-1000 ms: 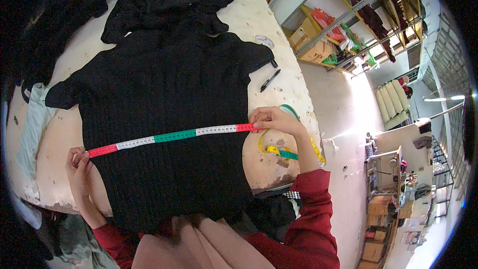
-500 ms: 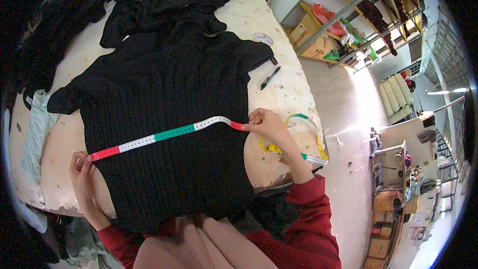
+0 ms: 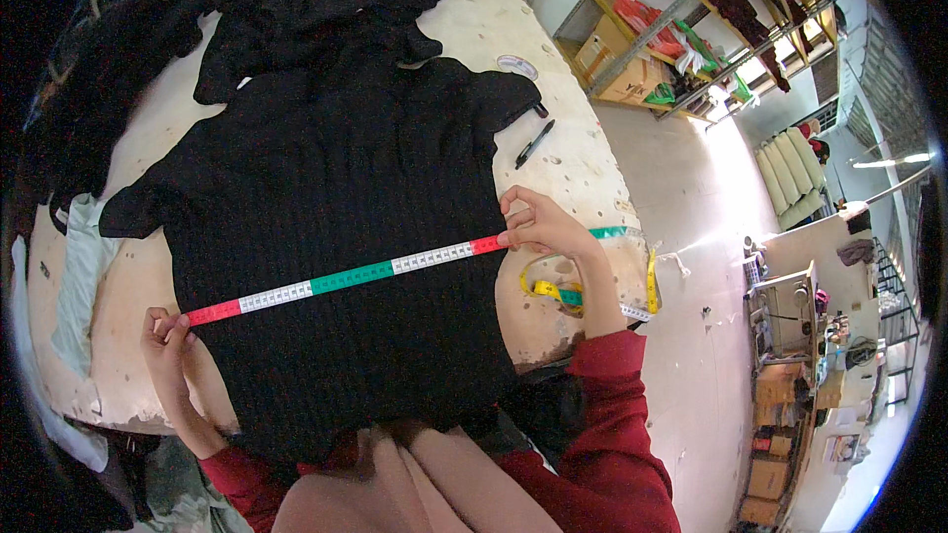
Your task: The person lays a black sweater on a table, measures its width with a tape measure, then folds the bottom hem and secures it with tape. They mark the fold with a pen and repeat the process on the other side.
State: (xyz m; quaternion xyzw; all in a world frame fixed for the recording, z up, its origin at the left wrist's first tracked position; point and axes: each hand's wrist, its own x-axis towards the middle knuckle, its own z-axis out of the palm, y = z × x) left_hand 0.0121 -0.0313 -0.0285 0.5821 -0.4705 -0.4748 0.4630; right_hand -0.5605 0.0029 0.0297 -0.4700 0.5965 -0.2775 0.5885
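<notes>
A black ribbed knit garment (image 3: pixel 336 188) lies spread on the table, its lower end toward me. Across its body runs a tape measure (image 3: pixel 353 278) in red, white and green sections, pulled straight and rising slightly to the right. My left hand (image 3: pixel 168 341) pinches the tape's red end at the garment's left edge. At the right edge, my right hand (image 3: pixel 541 224) closes thumb and finger on another red section. Past that hand the rest of the tape, with yellow parts, lies in loose loops on the table.
On the pale worn table (image 3: pixel 563 163) lie a black pen (image 3: pixel 534 144) and a roll of tape (image 3: pixel 516 66). More black garments (image 3: pixel 316 10) are heaped at the far side and left. A light green cloth (image 3: pixel 84 286) hangs near the left edge. Shelving with cardboard boxes (image 3: pixel 620 59) stands beyond, right.
The tape, which bowed upward near my right hand, is now taut and straight. My right hand has shifted slightly up and right; my left still holds the end.
</notes>
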